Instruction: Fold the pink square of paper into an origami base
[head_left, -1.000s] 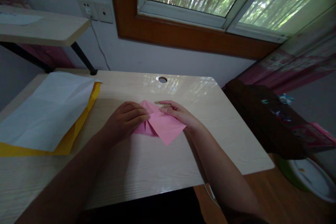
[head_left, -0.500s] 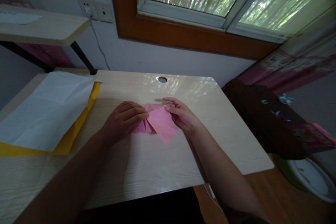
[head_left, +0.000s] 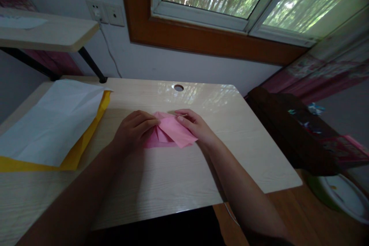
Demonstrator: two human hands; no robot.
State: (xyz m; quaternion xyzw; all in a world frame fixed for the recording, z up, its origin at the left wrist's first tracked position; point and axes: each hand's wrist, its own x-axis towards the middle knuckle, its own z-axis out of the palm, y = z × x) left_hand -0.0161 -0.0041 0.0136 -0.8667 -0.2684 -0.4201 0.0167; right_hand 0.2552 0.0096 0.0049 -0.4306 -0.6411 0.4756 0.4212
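Note:
A sheet of pink paper [head_left: 175, 130], partly folded with several creases and a loose flap, is held just above or on the pale desk [head_left: 173, 177]; which of the two I cannot tell. On its left side my left hand [head_left: 135, 127] pinches the paper, thumb and fingers closed near the folds. At the upper right, my right hand [head_left: 194, 123] grips the paper between thumb and fingers, with some fingertips hidden behind it. The flap slants down to the right between the hands.
Large white paper [head_left: 57, 123] lies over yellow paper [head_left: 86, 134] at the desk's left. A raised shelf [head_left: 52, 34] stands at the back left. Behind the desk are a wall socket [head_left: 115, 14] and window. A round basin [head_left: 343, 196] sits at the lower right.
My right hand has closed more on the paper and turned slightly inward. The pink flap's lower corner has risen and swung right. My left hand has shifted very slightly left.

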